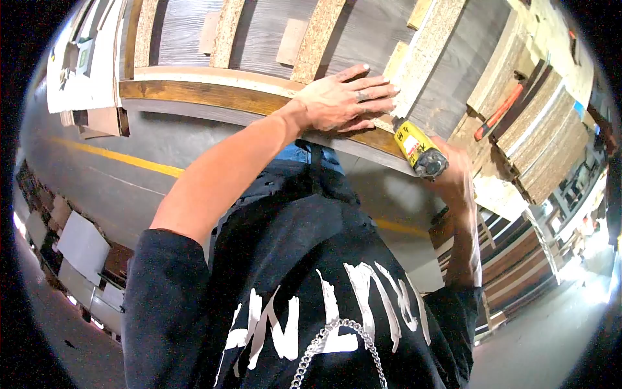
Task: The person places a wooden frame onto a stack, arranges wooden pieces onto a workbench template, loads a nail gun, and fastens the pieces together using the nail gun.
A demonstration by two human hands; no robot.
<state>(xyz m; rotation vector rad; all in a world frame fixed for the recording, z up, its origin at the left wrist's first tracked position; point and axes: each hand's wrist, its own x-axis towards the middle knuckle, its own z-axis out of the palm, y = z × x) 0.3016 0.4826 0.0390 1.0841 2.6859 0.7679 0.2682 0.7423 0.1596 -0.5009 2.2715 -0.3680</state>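
While the fingers [377, 93] of the left hand [329, 102] are stretching out straight and slightly parted, palm down, they're lying open across the near edge of the wooden frame [259, 82]. And just beyond those fingertips, the right hand [455, 163] is gripping the yellow tool [414, 144]! Most of its fingers are hiding behind the tool's body, so their exact curl I'm failing to make out, but that hand is holding on. The tool is tilting, its dark, scuffed end facing the person and its narrow nose pointing away, right beside a pale-edged strip [431, 52]; whether that nose is touching wood, I can't tell from here.

Under the left hand, a brown rail [214, 96] is running along the frame's near side, and beyond it chipboard strips [317, 42] are crossing a grey wood-grain panel [184, 32], with small blocks [293, 40] sitting among them. Out to the right, an orange-handled tool [497, 120] is lying near a stack of chipboard pieces [534, 133], where a blue patch [578, 109] is showing.

Closer in, the person is wearing a black T-shirt [304, 240] with white lettering [360, 288], and a silver chain [346, 323] is hanging over it. Down on the floor [162, 139], a yellow line [116, 156] is running past, and away to the left a white panel [83, 246] is standing among piled boards.
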